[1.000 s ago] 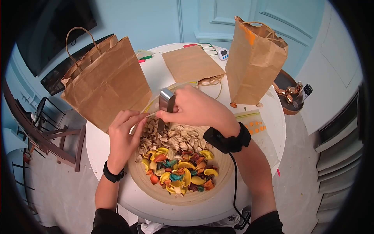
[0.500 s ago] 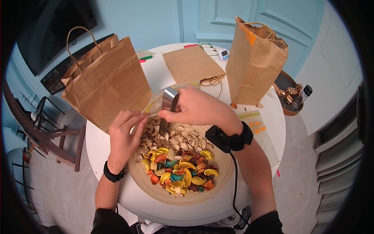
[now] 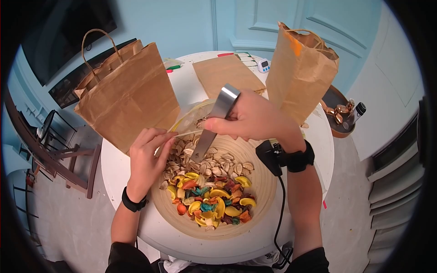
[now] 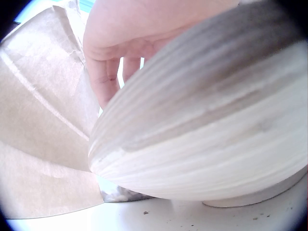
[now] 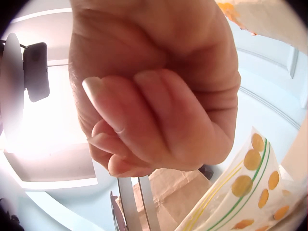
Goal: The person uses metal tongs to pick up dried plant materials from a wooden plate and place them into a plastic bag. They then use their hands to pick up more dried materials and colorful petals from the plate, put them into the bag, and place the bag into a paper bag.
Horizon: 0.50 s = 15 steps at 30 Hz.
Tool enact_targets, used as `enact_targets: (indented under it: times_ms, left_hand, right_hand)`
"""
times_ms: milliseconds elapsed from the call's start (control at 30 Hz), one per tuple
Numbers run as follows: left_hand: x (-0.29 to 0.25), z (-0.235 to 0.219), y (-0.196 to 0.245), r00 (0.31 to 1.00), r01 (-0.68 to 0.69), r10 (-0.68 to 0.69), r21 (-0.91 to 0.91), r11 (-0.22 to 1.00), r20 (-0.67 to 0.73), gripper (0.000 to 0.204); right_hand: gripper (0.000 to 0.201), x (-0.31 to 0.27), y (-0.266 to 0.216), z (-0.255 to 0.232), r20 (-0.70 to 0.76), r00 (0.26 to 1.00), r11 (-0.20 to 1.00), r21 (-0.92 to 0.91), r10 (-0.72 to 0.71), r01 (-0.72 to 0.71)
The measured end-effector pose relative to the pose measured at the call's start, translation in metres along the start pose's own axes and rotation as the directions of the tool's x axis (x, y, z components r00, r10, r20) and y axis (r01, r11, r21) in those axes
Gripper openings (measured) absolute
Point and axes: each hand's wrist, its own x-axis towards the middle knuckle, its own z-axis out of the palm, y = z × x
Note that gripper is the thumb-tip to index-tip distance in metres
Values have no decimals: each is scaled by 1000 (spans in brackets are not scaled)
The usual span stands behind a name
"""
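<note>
My left hand [image 3: 148, 154] pinches the near edge of a clear zip bag [image 3: 185, 122] at the bowl's back left. My right hand [image 3: 250, 116] grips shiny metal tongs [image 3: 221, 109], their bend upward and one flat arm slanting down over the beige dried petals [image 3: 218, 164]; the other arm is mostly hidden in the head view. Both tong arms show under my curled fingers [image 5: 178, 115] in the right wrist view. Coloured dried pieces [image 3: 214, 202] lie in the front of the round wooden bowl [image 3: 261, 195]. The bowl's outer wall [image 4: 202, 130] fills the left wrist view.
Tall paper bags stand at the left [image 3: 129, 98] and right [image 3: 302, 68]; a flat one [image 3: 227, 75] lies behind. A small timer [image 3: 263, 66] sits at the back. A zip bag with orange dots [image 5: 240, 185] shows at the right. A cable [image 3: 282, 204] hangs from my right wrist.
My right hand has moved right and slightly up with the tongs, which now slant more. The zip bag's mouth shows wider. My left hand has kept its pinch on the bag's edge.
</note>
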Motion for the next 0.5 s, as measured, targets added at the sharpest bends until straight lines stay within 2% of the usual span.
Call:
enact_targets:
  times_ms: [233,333,433,500]
  left_hand:
    - [0,-3,2,999,-33,33,-14,999,36,19]
    - [1,-5,2,995,-62,61,7,998,81,21]
    - [1,-4,2,991,-91,91,0,996,93,23]
    - [1,-4,4,990,-100,99,0,995,97,23]
  right_hand:
    - [44,-20,-18,-26,-126,974,982,-2,186,-188]
    - [43,-24,-11,-30,-208,973,995,60,96,-85]
    - [42,-25,-10,-39,-188,973,991,38,130,-125]
    - [42,-23,-9,-37,-230,969,996,9,88,-88]
